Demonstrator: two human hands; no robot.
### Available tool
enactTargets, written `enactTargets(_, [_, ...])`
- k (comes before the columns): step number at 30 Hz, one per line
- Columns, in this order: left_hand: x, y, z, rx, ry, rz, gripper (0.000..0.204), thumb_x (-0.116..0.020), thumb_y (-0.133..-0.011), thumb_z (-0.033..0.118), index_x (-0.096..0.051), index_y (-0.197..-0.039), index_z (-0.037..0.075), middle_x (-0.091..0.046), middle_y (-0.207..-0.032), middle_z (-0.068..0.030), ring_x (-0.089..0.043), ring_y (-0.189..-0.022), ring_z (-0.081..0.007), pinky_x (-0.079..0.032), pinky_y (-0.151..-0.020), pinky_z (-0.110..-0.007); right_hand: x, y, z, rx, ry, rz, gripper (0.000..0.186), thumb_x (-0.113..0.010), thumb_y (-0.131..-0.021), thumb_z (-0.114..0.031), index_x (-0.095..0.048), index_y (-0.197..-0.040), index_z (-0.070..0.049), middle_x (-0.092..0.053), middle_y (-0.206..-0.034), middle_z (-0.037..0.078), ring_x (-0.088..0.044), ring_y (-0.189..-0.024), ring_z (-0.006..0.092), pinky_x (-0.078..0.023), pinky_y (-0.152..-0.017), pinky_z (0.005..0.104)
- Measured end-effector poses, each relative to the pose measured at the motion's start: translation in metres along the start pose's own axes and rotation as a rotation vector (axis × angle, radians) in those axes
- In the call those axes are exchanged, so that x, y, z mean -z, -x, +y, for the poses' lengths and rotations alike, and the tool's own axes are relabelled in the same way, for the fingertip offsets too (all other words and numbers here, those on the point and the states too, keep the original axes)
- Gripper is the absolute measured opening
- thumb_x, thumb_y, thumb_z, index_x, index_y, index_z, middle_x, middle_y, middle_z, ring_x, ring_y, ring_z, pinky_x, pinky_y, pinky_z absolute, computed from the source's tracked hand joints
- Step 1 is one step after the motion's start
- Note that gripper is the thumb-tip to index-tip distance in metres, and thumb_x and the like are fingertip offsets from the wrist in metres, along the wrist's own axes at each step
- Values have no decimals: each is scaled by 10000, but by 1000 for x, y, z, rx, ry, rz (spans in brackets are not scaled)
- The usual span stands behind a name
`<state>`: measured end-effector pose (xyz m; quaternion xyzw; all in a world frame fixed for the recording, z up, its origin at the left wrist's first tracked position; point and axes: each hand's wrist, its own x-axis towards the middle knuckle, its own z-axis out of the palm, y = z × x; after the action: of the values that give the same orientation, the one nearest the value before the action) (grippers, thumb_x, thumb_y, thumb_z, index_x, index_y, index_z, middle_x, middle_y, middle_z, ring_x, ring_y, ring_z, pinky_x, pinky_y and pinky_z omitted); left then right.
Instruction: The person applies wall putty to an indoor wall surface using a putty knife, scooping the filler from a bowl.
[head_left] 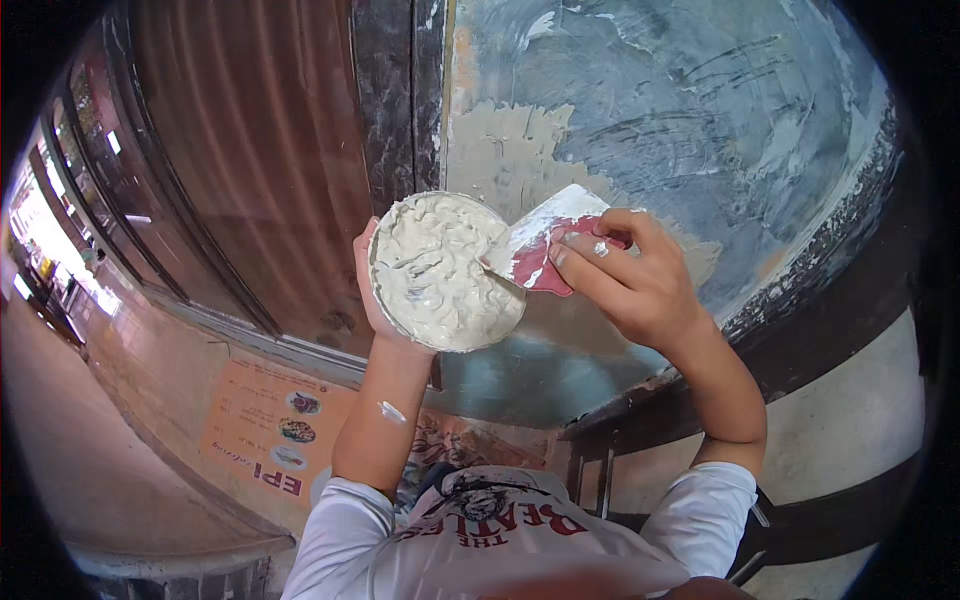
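My left hand (370, 285) is wrapped round the left side of a round tub (471, 347), its fingers mostly hidden behind it. Thick off-white putty (440, 265) with a ridged surface fills the tub near its rim. In my right hand (640, 275) is a putty scraper (535, 250) with a red grip, pinched between thumb and fingers. White putty coats much of its blade, and one corner meets the putty at the tub's right side. Smears of putty show on my right fingers and left forearm.
Ahead stands a blue-grey wall (690, 110) with a beige putty patch (500, 140) and a dark frame (400, 100) on its left. Brown curtain-like folds (260, 130) show behind glass farther left. An orange printed poster (265, 425) lies below left. A dark ledge (830, 290) curves along the right.
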<state>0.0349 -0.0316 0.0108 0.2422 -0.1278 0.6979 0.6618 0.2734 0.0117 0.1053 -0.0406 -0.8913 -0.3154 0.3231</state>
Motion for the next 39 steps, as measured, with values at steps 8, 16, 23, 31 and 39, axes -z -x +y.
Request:
enactTargets(8, [5,5,1,7,-11,63,622,-395,-987,514,-605,-1288,11,-622,-1298,-212,-608,-1171,-396,-470,-1042,-526,0,-5,-7,32,56,-6,281,-681,-722,-202,-685,-991,-120,-653,-948,-30,-599,-921,234,-462,-677,352])
enactTargets(16, [6,6,-9,-5,30,84,569,-419,-997,480,-633,-1244,15,-653,-1245,-202,-638,-1127,-370,-501,-1007,-509,2,-7,-8,-23,69,36,284,-688,-696,-187,-693,-975,-136,-678,-993,-27,-602,-941,238,-483,-713,364])
enactTargets(23, [14,5,-12,-17,-46,167,600,-406,-990,506,-627,-1258,17,-648,-1255,-199,-638,-1122,-381,-507,-994,-526,8,13,-3,-88,119,-3,267,-708,-713,-214,-693,-977,-176,-694,-1026,-47,-600,-958,217,-420,-739,383])
enactTargets(31, [18,11,-20,-20,-14,147,591,-419,-982,507,-648,-1226,21,-663,-1221,-199,-650,-1099,-372,-524,-973,-523,15,19,23,-280,155,86,268,-693,-725,-121,-672,-989,-164,-680,-985,-39,-574,-883,222,-327,-794,413])
enactTargets(39, [27,18,-9,-47,-53,157,598,-404,-984,514,-650,-1230,27,-672,-1215,-187,-660,-1077,-371,-538,-949,-519,-12,7,69,-505,49,129,292,-640,-877,-78,-619,-1162,-133,-662,-1013,0,-573,-905,218,-294,-794,395])
